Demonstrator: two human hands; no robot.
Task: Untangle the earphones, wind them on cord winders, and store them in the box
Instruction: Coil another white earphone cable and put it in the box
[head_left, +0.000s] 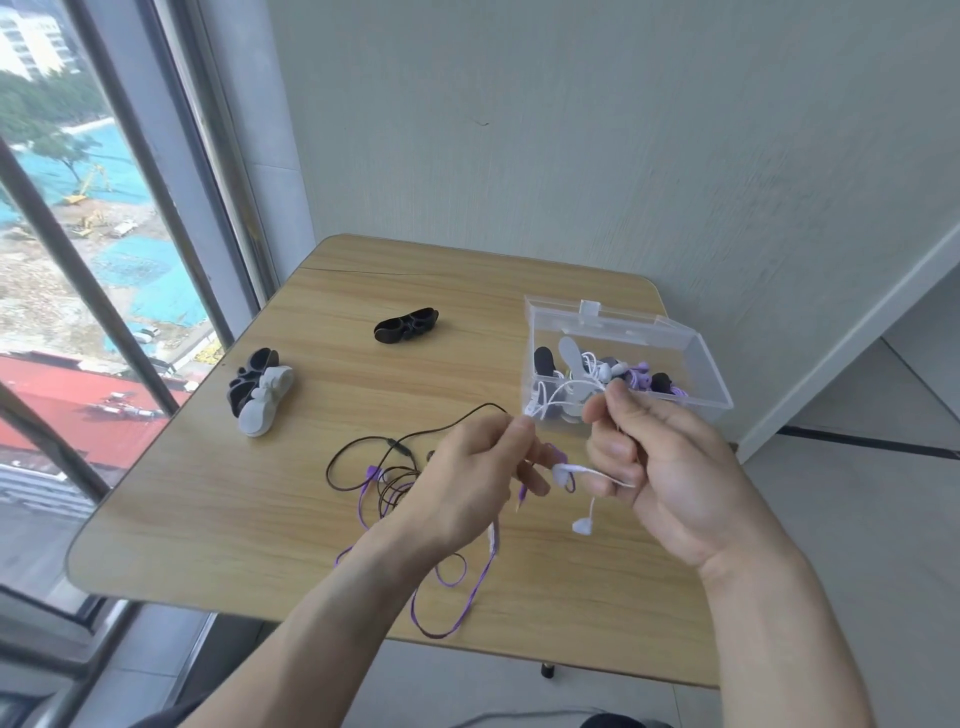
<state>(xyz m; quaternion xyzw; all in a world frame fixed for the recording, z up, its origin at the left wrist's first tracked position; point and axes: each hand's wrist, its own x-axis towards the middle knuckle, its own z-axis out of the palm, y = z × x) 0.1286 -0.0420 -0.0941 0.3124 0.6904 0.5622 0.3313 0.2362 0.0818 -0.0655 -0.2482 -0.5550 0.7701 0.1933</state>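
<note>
Table (218, 509): we see a pale wood top with rounded corners, set against a grey wall, a window at its left.
Box (696, 364): clear plastic, lid open, at the table's far right; inside we make out wound white and purple earphones and black and white winders.
Right hand (670, 467): raised in front of the box, fingers curled round a white cord (597, 472); one white earbud (583, 526) dangles below it.
Left hand (467, 483): raised beside the right, thumb and forefinger pinching a cord; we cannot tell which one.
Purple cord (452, 608): hangs from the left hand and loops on the table's near edge.
Black cord (363, 457): lies coiled on the table left of the left hand, tangled with the purple one.
Winders: a black (247, 382) and white (265, 400) one touching at the left, another black winder (407, 326) alone at the far middle.
</note>
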